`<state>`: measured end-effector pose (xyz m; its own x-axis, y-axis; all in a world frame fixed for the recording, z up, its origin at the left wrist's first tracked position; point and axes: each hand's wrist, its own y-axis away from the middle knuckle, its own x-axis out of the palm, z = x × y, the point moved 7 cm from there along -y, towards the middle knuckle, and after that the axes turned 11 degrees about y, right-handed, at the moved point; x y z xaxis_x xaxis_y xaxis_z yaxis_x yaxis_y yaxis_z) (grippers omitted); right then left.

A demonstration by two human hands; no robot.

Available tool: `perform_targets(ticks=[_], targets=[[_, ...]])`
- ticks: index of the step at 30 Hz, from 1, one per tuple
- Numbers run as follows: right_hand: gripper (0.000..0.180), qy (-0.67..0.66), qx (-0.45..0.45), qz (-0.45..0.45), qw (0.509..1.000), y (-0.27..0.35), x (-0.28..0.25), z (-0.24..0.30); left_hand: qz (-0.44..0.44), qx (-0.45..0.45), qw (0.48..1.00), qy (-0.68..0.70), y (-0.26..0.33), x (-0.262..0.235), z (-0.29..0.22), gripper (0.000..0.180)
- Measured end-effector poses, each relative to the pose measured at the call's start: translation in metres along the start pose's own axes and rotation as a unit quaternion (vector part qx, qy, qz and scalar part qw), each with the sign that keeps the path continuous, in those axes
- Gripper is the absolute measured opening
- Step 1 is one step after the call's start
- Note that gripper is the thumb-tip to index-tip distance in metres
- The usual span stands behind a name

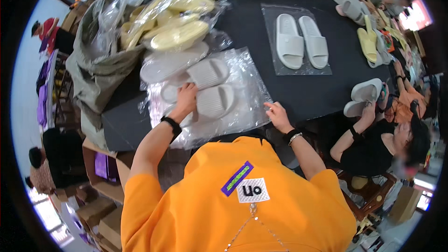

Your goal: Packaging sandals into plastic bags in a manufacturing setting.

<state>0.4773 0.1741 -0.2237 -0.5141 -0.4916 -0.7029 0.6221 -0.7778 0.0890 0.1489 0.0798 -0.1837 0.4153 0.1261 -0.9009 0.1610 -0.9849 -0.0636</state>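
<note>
The left hand [185, 99] is pressing down on a pair of white slippers [210, 91], its fingers curled over the inner edge of the nearer one, gripping it lightly rather than lifting it. The pair is lying on a stack of clear plastic bags [242, 98] spread over the black table [252, 32]. The right hand [278, 114] is sitting at three o'clock from the left one, well apart, fingers loosely bent and empty, its fingertips touching the right edge of that plastic.

Judging by this, the step in hand is bagging: the pair is being squared up on the plastic while the other hand is finding the bag's edge. The next move is likely calling for the right hand to pinch open a single sheet without dragging the whole stack, and for the left to keep both slippers aligned as one.

At twelve o'clock from the left hand, a heap of bagged yellow slippers [179, 14] is resting in an open grey-green sack [93, 70]. At one to two o'clock, another white pair [302, 41] is lying flat on its own clear bag. At three o'clock, past the table edge, a co-worker in black [373, 144] is holding white slippers.
</note>
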Motion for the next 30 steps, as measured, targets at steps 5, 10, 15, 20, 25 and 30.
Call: perform_targets(ticks=[5,10,15,20,25,30], targets=[[0.057,0.156,-0.077,-0.085,0.981,-0.02,-0.051,0.069,0.064,0.046,0.993,0.083,-0.018,-0.02,-0.047,0.028],[0.072,0.005,-0.08,0.052,0.995,-0.048,-0.061,0.099,0.067,0.143,0.979,0.132,-0.044,-0.016,-0.131,0.029],[0.072,-0.016,0.057,0.037,0.998,-0.041,-0.075,0.066,0.084,0.218,0.962,0.141,-0.048,-0.009,-0.168,0.034],[0.039,-0.296,0.056,0.071,0.951,-0.044,-0.065,0.046,0.048,0.236,0.954,0.178,-0.059,-0.012,-0.18,0.037],[0.04,-0.327,0.065,-0.09,0.938,-0.067,-0.144,0.002,-0.066,0.205,0.951,0.221,-0.071,-0.058,-0.156,0.037],[0.034,-0.293,0.12,-0.266,0.911,-0.089,-0.218,-0.056,-0.214,0.017,0.957,0.196,-0.05,-0.08,-0.04,0.032]])
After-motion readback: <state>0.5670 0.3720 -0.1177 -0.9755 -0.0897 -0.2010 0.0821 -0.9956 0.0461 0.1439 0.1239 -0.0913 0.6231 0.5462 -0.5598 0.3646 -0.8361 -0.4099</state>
